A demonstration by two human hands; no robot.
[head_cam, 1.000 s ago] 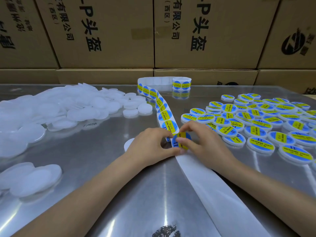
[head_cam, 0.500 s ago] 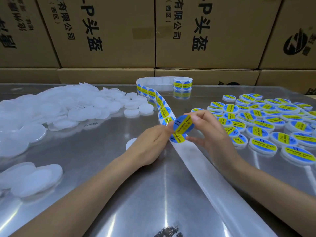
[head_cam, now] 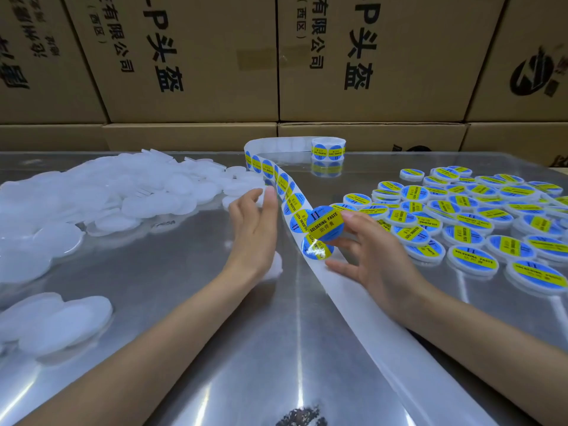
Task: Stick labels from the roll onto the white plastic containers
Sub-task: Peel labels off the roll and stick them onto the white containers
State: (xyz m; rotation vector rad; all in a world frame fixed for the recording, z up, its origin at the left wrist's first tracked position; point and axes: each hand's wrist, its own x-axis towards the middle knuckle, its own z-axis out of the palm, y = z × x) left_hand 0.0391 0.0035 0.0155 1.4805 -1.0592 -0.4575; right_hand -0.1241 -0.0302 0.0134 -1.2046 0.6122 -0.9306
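Done: many labelled containers (head_cam: 470,259) are laid out right of the strip (head_cam: 285,192) | Left: a large pile of blanks (head_cam: 116,192) is unlabelled | Now: a peeled label (head_cam: 326,223) is pinched by the right hand (head_cam: 378,256) | left hand (head_cam: 255,229) is held fingers apart, nothing gripped, near the blanks | roll (head_cam: 328,149) stands at the far edge.

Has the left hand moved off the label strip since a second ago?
Yes. The left hand has left the strip and swung left and away from the person, toward the pile of blank white containers, fingers open, holding nothing.
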